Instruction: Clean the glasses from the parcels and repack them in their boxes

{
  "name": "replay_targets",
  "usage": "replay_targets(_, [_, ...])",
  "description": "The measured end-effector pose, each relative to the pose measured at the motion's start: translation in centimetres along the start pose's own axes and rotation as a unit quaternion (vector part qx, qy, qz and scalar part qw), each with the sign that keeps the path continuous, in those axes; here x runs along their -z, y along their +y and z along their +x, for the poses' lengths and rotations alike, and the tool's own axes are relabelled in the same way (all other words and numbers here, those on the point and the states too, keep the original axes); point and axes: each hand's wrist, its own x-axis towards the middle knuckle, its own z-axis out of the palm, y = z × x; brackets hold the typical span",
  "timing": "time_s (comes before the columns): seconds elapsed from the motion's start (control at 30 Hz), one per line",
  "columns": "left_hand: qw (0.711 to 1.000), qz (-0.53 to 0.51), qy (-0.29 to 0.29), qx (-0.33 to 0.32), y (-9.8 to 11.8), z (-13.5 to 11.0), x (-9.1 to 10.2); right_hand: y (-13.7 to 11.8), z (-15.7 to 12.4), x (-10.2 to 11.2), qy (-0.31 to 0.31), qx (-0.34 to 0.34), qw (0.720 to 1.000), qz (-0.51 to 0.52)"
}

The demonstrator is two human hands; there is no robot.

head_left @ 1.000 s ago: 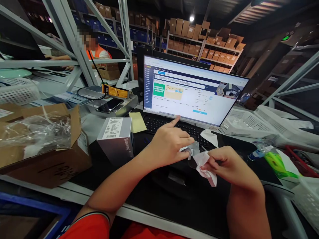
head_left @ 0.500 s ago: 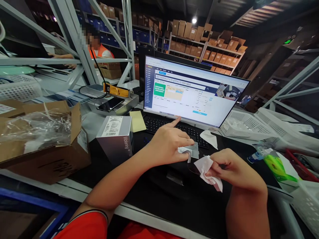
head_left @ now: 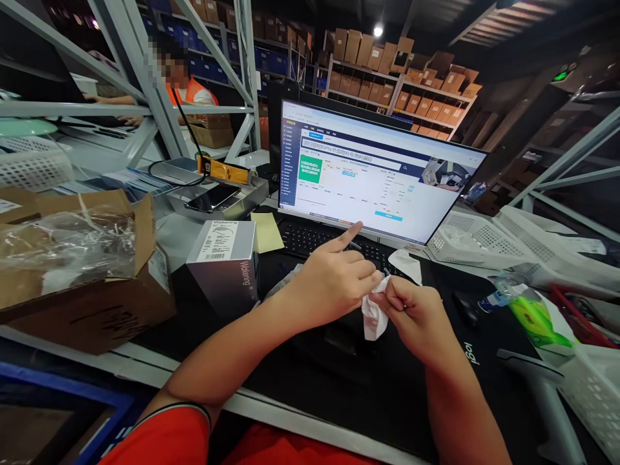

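My left hand (head_left: 339, 278) is closed above the keyboard's front edge, its index finger stretched toward the monitor. Whatever its other fingers grip is almost wholly hidden. In my right hand (head_left: 411, 310) is a crumpled white tissue (head_left: 375, 318), pinched between thumb and fingers. The two hands meet at the tissue, fingertips close together. Behind them lies the black keyboard (head_left: 303, 240). A second white tissue (head_left: 405, 266) rests at the keyboard's right end. Left of my left forearm stands a grey box (head_left: 223, 271) with a white label, with clear plastic (head_left: 285, 282) between them.
A lit monitor (head_left: 358, 174) stands at the back. On the left are an open carton (head_left: 97, 316) with plastic wrap, a yellow note (head_left: 267, 232) and a phone (head_left: 213, 198) on a metal tray. A mouse (head_left: 466, 310), bottle (head_left: 496, 300), scanner (head_left: 530, 368) and white baskets (head_left: 477, 242) occupy the right.
My right hand has moved left and up, bringing the tissue against my left hand's fingertips. The small greyish piece with a white label, visible under my left fingers before, is now mostly covered.
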Motion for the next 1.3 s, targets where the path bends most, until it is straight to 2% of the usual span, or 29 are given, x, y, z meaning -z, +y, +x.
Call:
replay_targets(0.07, [0.999,-0.032,0.006,0.006,-0.5,-0.1,0.1,0.4,0.0,0.2,-0.002,0.0,1.0,0.026])
replay_targets(0.13, [0.996,-0.084,0.006,0.017,-1.1,-0.2,0.5,1.0,0.0,1.1,-0.076,0.009,0.994,0.075])
replay_targets(0.23, [0.987,-0.155,-0.002,0.043,-1.8,-0.4,0.9,1.9,-0.2,3.0,-0.222,0.032,0.968,0.115])
replay_targets(0.3, [0.982,-0.18,-0.006,0.059,-2.1,-0.5,1.0,2.1,-0.3,3.7,-0.248,0.043,0.961,0.111])
replay_targets(0.37, [0.981,-0.183,-0.007,0.07,-2.0,-0.5,0.8,1.8,-0.4,3.5,-0.215,0.041,0.97,0.105])
replay_targets(0.43, [0.984,-0.162,-0.005,0.072,-1.6,-0.4,0.4,1.2,-0.6,2.5,-0.153,0.026,0.984,0.09])
replay_targets(0.53, [0.995,-0.096,-0.011,0.032,-0.6,-0.2,-0.1,0.2,-0.6,0.4,-0.057,0.013,0.998,0.039])
replay_targets(0.6, [0.998,-0.055,-0.017,-0.002,-0.1,-0.1,-0.3,-0.1,-0.5,-0.4,-0.023,0.013,0.999,0.018])
replay_targets(0.7, [0.999,-0.045,-0.014,-0.027,-0.2,0.0,-0.1,0.3,-0.3,0.0,-0.052,0.015,0.997,0.046])
replay_targets(0.87, [0.991,-0.128,-0.013,0.022,-1.9,-0.3,0.8,1.9,-0.2,3.1,-0.224,0.024,0.966,0.127])
replay_targets(0.93, [0.988,-0.148,-0.014,0.034,-2.2,-0.4,0.8,2.1,-0.3,3.7,-0.25,0.024,0.958,0.14])
replay_targets(1.03, [0.988,-0.152,-0.01,0.037,-1.9,-0.4,0.1,1.6,-0.4,3.0,-0.198,0.016,0.97,0.138])
replay_targets(1.2, [0.991,-0.132,-0.014,-0.001,-0.7,-0.2,-0.8,-0.4,-0.9,-0.3,-0.037,-0.052,0.995,0.074])
replay_targets(1.23, [0.992,-0.127,-0.016,-0.005,-0.6,-0.2,-0.7,-0.5,-0.9,-0.6,-0.027,-0.056,0.996,0.065])
replay_targets(1.3, [0.992,-0.127,-0.014,-0.001,-0.7,-0.2,-0.4,-0.3,-0.9,-0.3,-0.056,-0.041,0.995,0.07])
